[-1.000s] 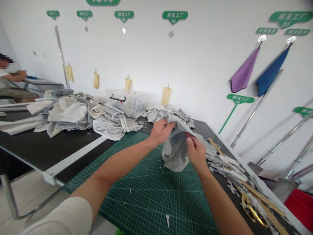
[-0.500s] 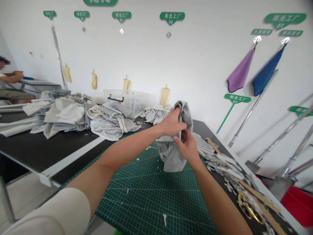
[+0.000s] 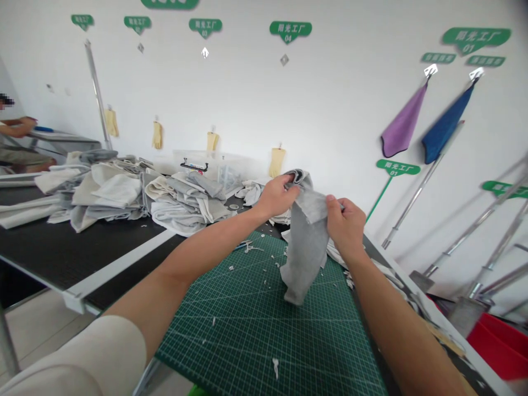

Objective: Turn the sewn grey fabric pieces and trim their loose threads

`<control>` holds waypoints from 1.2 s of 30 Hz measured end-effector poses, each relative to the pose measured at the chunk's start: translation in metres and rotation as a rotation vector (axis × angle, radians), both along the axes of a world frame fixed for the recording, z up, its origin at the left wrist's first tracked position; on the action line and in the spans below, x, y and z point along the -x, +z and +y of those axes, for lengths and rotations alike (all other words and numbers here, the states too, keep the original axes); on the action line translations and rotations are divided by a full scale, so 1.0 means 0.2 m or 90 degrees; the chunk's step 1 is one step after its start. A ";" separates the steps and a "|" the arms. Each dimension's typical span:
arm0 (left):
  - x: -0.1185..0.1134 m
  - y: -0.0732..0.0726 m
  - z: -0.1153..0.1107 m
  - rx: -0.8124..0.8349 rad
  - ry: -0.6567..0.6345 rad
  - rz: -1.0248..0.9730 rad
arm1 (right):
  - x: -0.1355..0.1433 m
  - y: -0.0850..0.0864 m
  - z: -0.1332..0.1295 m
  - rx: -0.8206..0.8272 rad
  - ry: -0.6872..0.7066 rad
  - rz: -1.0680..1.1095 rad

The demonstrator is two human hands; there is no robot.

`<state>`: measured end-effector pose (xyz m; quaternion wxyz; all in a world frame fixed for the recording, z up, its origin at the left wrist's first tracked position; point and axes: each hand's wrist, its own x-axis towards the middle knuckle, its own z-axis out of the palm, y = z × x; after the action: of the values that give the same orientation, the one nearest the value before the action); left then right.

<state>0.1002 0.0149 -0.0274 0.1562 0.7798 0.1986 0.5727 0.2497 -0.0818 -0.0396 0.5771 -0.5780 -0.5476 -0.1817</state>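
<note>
A piece of grey cloth point(image 3: 306, 247) hangs between my two hands above the green cutting mat point(image 3: 247, 330). My left hand point(image 3: 277, 193) is closed on its upper left part, where the fabric folds over in a thick roll. At the upper right edge, my right hand point(image 3: 346, 223) pinches the cloth, which is drawn out between the hands. The lower end of the cloth dangles over the mat. Small white scraps point(image 3: 275, 367) are scattered on the mat, and a small blue-handled tool point(image 3: 242, 245) lies near its far edge.
Heaps of grey and off-white cloth point(image 3: 109, 192) cover the black table point(image 3: 124, 242) at the left. Behind them stands a clear plastic bin point(image 3: 237, 165). Cloth strips and wooden pieces point(image 3: 447, 338) lie along the right edge. A person point(image 3: 18, 137) sits far left.
My right hand has moved right and slightly up, away from my left hand, spreading the cloth between them. The left hand has shifted a little left.
</note>
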 end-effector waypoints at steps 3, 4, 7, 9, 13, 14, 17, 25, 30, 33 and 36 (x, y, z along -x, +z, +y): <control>0.01 0.00 0.00 -0.060 -0.002 0.023 | 0.00 0.07 -0.01 -0.030 0.012 0.012; 0.01 0.00 -0.01 -0.088 -0.001 0.037 | -0.01 0.09 -0.01 -0.035 0.015 0.007; 0.02 0.00 -0.01 -0.140 0.009 0.062 | -0.03 0.12 -0.03 -0.042 0.029 -0.015; 0.02 0.01 -0.01 -0.128 0.027 0.030 | -0.05 0.12 -0.04 -0.046 0.031 -0.027; 0.02 0.05 0.01 -0.031 0.080 0.023 | -0.13 0.10 -0.03 0.014 0.002 -0.122; 0.02 0.06 0.01 -0.008 0.098 0.044 | -0.15 0.09 -0.02 0.039 -0.001 -0.162; 0.03 0.08 0.01 0.021 0.149 0.094 | -0.23 0.04 0.00 0.106 0.003 -0.286; 0.01 0.13 -0.07 -0.042 0.145 0.211 | -0.26 0.03 -0.08 0.193 0.026 -0.455; 0.01 0.18 -0.12 -0.067 0.066 0.224 | -0.20 0.12 -0.16 0.091 0.047 -0.190; 0.02 0.20 -0.16 -0.158 -0.029 0.160 | -0.18 0.18 -0.18 0.063 0.014 -0.133; 0.02 0.20 -0.18 -0.159 -0.167 0.181 | -0.18 0.23 -0.18 0.085 -0.021 -0.193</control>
<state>0.0952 -0.0207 0.0134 0.1020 0.8851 0.0429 0.4521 0.2855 -0.1183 0.0064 0.4451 -0.5896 -0.6300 -0.2394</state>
